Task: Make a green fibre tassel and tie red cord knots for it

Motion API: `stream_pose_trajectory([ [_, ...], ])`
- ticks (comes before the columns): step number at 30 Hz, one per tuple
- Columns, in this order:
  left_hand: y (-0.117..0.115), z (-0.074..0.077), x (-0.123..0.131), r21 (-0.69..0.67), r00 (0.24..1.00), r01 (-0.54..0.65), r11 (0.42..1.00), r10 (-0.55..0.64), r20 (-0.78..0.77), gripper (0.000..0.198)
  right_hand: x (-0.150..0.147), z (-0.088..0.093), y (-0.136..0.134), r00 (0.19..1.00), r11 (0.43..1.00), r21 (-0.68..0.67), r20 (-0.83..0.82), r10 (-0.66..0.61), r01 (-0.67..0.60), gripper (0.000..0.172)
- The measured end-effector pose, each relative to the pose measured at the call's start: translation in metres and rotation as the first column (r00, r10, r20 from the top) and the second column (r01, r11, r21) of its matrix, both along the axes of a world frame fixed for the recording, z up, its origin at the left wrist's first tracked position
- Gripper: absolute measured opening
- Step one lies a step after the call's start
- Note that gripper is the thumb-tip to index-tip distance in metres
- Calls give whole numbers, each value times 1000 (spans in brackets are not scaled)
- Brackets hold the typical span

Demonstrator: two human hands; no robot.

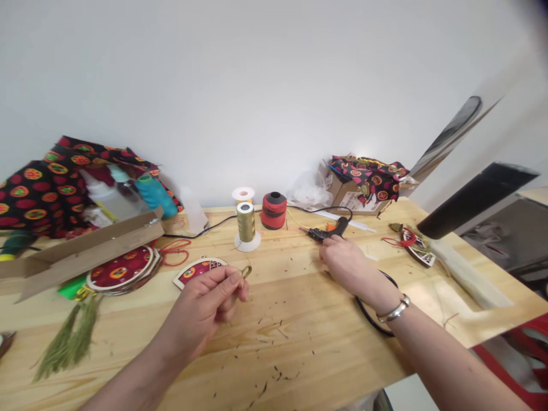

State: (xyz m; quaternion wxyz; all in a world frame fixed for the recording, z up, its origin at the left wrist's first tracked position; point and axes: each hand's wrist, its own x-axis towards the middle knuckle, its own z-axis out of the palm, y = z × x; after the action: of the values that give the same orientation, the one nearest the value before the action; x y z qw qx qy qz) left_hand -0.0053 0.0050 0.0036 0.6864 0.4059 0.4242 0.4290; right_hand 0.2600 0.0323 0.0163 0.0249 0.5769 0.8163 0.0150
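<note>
We work at a pale wooden bench (325,365) scattered with thread clippings, with a printed red-and-black cloth (55,182) heaped behind a cardboard box (81,251) at its far left. Along the back stand a red-and-black spool (274,210) and a gold thread spool (246,222) on a white base. Toward the left lie a stack of fabric-faced wooden ornaments (122,269) and green tassels (68,337). A single ornament (197,270) lies just beyond our left grip (205,308), which is clamped on a small gold loop (246,272) between thumb and fingers. Our right grip (342,264) touches a black hot glue gun (327,231) lying on the bench; we cannot tell whether it is clamped. A metal bangle (394,308) circles that wrist.
</note>
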Motion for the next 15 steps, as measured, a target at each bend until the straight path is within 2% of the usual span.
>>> stream_pose_trajectory([
  [3,0,-1,0,3,1000,-11,1000,11,11,23,-5,5,3,997,1000,20,-73,11,-9,19],
  [5,0,-1,-1,-4,1000,-13,1000,13,28,22,-14,15,3,957,999,33,-292,5,5,17],
  [6,0,0,-1,-9,999,-14,1000,14,39,22,-20,21,3,884,1000,15,-468,-9,17,15],
  [7,1,0,-1,-14,999,-14,1000,15,52,22,-28,28,3,749,999,-32,-661,-35,19,13],
  [9,1,1,-1,-20,997,-16,1000,18,79,22,-44,38,1,378,982,-175,-916,-136,-71,11],
  [11,2,2,-1,-29,994,-19,999,22,105,22,-61,44,0,78,927,-280,-960,-269,-251,13],
  [12,2,3,-1,-33,993,-24,999,28,118,22,-69,45,-1,-23,887,-311,-941,-338,-341,15],
  [13,3,3,-2,-39,991,-32,999,36,131,21,-76,44,-1,-90,846,-333,-911,-403,-417,17],
  [15,4,4,-3,-44,986,-44,998,51,158,19,-87,41,-2,-148,768,-372,-847,-510,-521,23],
])
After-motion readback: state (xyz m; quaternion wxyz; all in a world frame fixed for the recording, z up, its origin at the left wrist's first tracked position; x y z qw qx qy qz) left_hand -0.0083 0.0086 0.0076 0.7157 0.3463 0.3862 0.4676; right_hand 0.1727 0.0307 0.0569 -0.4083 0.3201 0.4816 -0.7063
